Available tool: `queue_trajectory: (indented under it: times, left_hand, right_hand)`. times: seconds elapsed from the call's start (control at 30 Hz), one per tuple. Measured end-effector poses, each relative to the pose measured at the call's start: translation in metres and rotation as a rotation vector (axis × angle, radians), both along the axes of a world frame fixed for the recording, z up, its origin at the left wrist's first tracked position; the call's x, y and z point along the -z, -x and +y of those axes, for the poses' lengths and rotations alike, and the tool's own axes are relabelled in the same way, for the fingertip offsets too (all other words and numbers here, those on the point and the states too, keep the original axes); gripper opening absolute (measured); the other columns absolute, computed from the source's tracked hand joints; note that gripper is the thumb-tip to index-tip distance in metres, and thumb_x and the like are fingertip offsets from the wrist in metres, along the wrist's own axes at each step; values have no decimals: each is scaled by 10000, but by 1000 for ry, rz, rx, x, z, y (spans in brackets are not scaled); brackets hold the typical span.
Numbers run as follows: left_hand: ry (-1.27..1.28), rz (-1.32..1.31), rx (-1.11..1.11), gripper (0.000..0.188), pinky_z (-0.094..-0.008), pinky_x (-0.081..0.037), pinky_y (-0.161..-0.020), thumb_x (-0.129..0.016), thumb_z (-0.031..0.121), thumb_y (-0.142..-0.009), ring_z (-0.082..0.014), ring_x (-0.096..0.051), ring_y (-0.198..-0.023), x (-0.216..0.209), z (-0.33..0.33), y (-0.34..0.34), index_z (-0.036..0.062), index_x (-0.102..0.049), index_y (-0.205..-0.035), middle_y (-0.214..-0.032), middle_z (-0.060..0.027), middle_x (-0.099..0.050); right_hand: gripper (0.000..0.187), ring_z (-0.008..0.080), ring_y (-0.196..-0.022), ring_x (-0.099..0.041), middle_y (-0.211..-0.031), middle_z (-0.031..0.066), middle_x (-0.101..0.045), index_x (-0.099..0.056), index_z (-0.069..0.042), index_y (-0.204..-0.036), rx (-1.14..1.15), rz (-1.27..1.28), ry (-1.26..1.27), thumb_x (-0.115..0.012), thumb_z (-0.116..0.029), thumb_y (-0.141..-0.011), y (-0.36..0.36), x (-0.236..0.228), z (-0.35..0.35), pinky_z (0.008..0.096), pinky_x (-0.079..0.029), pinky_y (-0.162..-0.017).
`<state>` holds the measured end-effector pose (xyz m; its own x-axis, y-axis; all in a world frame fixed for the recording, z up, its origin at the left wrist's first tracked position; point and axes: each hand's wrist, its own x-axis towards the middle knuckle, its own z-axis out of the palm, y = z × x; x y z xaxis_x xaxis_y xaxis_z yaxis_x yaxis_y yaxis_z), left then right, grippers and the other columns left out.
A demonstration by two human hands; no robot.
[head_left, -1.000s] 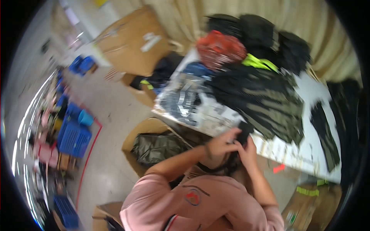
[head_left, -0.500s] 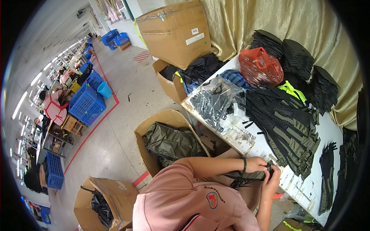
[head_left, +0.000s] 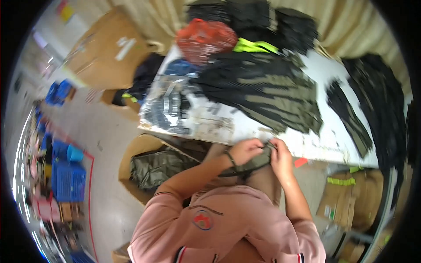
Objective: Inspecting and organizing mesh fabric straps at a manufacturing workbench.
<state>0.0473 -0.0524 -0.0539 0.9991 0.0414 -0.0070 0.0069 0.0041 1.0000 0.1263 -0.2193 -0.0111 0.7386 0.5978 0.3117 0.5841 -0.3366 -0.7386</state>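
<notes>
An olive-green fabric strap piece (head_left: 255, 164) hangs over my lap at the table's near edge. Its upper end is pinched by both my left hand (head_left: 245, 151) and my right hand (head_left: 281, 158), whose fingertips nearly meet there. A dark bracelet circles my left wrist. Just beyond my hands, a fanned pile of black and olive straps (head_left: 267, 87) lies on the white table (head_left: 326, 151). Farther right lies a smaller bundle of similar straps (head_left: 351, 118). Motion blur hides the fine detail at my fingertips.
Toward the back stand a red plastic bag (head_left: 206, 39) and stacks of black panels (head_left: 250, 15). A clear bag (head_left: 169, 107) lies at the table's left. Below it, an open carton (head_left: 127, 168) holds dark green fabric. More cartons (head_left: 340, 197) sit under the table's right side.
My view has swung right, so the table now lies straight ahead. Both hands keep hold of the strap piece, and more of its olive fabric shows between them.
</notes>
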Motion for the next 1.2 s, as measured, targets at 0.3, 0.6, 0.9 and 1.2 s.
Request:
queue_trajectory:
  times: [0.3, 0.6, 0.9, 1.2]
  left_hand:
    - [-159, 91, -17, 164, -226, -419, -572, -682, 129, -839, -55, -497, -630, -18, -10, -4, 41, -546, -821, -702, 32, -555]
    - [-676, -186, -58, 230, -335, -432, -545, -661, 211, -836, -223, -542, -581, -44, -25, 18, 37, -528, -765, -682, -102, -568]
    - [39, 100, 84, 113, -222, -446, -690, -599, 17, -851, -71, -552, -765, -37, -4, 8, 23, -589, -963, -833, -3, -603]
    - [268, 141, -15, 187, -233, -479, -770, -507, -41, -876, -99, -578, -860, -29, -2, 9, 14, -589, -1035, -913, -31, -630]
  right_hand:
    - [73, 330, -704, -601, -813, 116, -592, -609, -80, -861, -179, -166, 209, -618, -147, -833, -11, -8, -10, 391, -497, -608]
    - [174, 37, -537, -410, -614, -78, -479, -537, -72, -668, -4, 769, -178, -599, -102, -827, -18, 12, -11, 201, -328, -500]
    - [139, 95, -763, -551, -875, 2, -620, -612, -28, -966, -308, 1273, -380, -566, -145, -907, -10, 18, -26, 232, -443, -681]
    - [152, 139, -847, -568, -952, 24, -612, -601, -59, -1041, -531, 1604, -600, -582, -103, -898, 21, 22, -18, 284, -455, -737]
